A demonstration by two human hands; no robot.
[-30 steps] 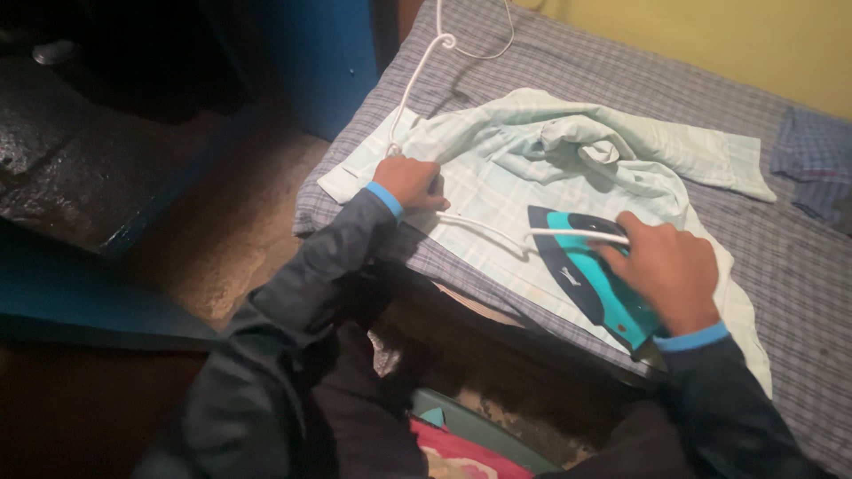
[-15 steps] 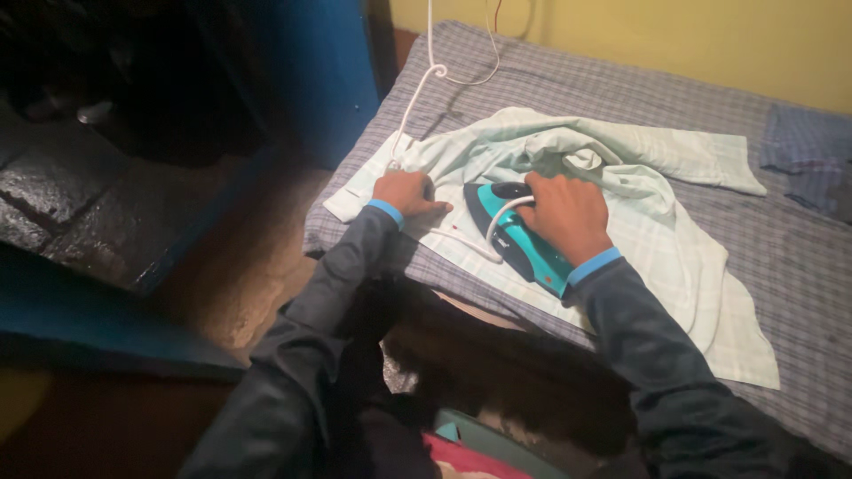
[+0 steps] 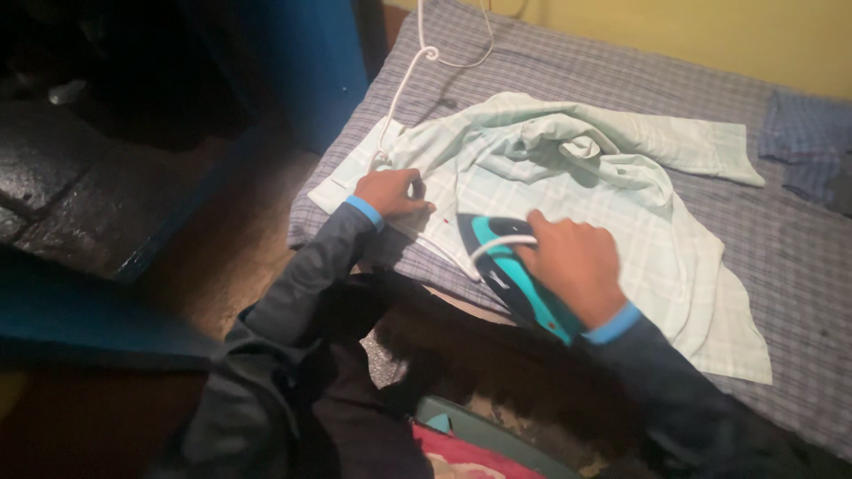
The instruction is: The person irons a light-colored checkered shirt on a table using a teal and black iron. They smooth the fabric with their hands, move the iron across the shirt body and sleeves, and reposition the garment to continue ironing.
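Gripping the handle of a teal and dark blue electric iron (image 3: 508,270), the right hand (image 3: 572,264) is wrapped shut around it, fingers curled over the top. Iron sits soleplate-down on the near edge of a pale mint-green checked cotton shirt (image 3: 612,191), nose pointing up and left, toward the left hand.

Left hand (image 3: 390,192) lies palm-down on the shirt's left end, fingers loosely bent and pressing the fabric flat; it grasps nothing that can be made out. Both wrists show light blue cuffs under dark sleeves.

Shirt is spread across a bed covered in a grey-blue checked sheet (image 3: 799,266), bunched and crumpled toward its middle, one sleeve stretched out to the right.

White power cord (image 3: 401,75) runs from the iron's handle across the shirt, passes beside the left hand, then climbs the sheet to the top edge of view.

Folded blue checked cloth (image 3: 803,142) lies at the far right of the bed, apart from the shirt. Yellow wall (image 3: 674,35) behind the bed.
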